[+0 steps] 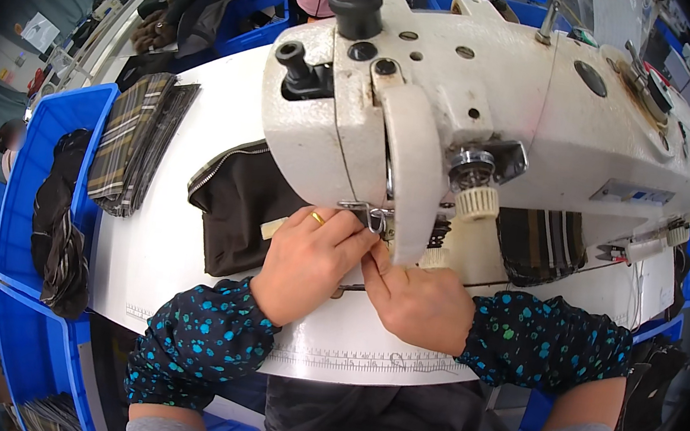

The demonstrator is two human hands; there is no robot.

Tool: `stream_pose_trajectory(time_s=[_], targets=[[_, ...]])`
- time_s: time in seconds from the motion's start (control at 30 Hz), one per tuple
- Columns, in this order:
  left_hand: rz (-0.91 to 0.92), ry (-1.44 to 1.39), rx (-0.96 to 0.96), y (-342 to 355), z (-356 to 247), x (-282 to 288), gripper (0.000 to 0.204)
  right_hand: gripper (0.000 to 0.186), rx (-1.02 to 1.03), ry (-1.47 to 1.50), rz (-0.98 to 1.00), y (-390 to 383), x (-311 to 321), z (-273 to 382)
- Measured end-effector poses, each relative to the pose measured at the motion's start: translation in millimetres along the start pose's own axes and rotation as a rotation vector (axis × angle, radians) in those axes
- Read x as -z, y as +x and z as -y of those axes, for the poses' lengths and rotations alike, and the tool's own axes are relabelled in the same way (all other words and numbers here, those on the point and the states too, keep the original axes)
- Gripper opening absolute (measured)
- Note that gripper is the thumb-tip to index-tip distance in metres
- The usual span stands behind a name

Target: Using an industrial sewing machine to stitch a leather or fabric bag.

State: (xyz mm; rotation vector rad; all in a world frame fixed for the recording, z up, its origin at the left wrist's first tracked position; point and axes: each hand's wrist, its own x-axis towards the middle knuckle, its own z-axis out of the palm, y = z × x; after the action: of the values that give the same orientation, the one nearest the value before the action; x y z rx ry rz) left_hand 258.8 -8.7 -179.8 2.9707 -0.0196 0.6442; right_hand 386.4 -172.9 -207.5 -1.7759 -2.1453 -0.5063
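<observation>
White table (pixel 145 263) mid-frame; left hand (pixel 309 254) and right hand (pixel 420 304) meet at sewing machine (pixel 500 96), likely steadying dark cloth (pixel 230 231); fingers bunched, can't tell grip.

We list one dark brown fabric piece (pixel 228 239), lying flat but slightly rumpled on the table (pixel 151 264), left of and partly beneath the sewing machine (pixel 307 136). Item detail: silver-toothed zipper (pixel 219 163) curving along its far-left edge. We also list one cream strip (pixel 271 228), narrow, at the piece's right side; its right end we find hidden.
</observation>
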Motion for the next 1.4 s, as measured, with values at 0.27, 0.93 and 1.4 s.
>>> stream_pose_trajectory(time_s=[0.27, 0.93, 1.4], targets=[[0.030, 0.014, -0.016, -0.2, -2.1, 1.2, 0.031, 0.038, 0.100, 0.013, -0.045, -0.6, 1.8, 2.9], [0.043, 0.118, 0.016, 1.2, 11.5, -7.3, 0.029, 0.035, 0.098, 0.051, -0.031, -0.4, -1.0, -0.3], [0.340, 0.155, 0.023, 7.6, 17.1, 38.9, 0.035, 0.030, 0.105, 0.052, -0.078, 1.2, 0.4, -3.5]])
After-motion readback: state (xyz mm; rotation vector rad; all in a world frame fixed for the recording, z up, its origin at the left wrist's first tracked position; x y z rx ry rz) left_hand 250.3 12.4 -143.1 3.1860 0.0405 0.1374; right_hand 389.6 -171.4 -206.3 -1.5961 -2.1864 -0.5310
